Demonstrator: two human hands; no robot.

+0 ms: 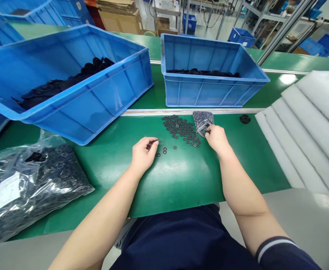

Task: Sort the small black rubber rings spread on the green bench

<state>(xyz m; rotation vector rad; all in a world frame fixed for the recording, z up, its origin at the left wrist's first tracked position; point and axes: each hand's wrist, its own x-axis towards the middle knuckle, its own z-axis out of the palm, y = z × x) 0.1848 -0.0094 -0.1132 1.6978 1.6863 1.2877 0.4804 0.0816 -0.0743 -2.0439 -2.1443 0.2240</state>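
Note:
Small black rubber washers (pixel 181 127) lie in a loose pile on the green table, with several single ones set apart towards my left hand. My left hand (pixel 144 155) rests just left of these, its fingers curled and thumb close to the index finger; whatever is inside is hidden. A small clear plastic bag (pixel 202 116) of washers lies right of the pile, its mouth facing me. My right hand (pixel 217 138) is closed at the edge of that mouth, pinching the bag, with dark rings beside the fingertips.
Two blue bins (pixel 116 93) (pixel 209 90) with black parts stand behind the pile. A large clear bag (pixel 68 176) of black rings is at the left. White foam sheets (pixel 308 127) are stacked at the right, near a round black part (pixel 245 119).

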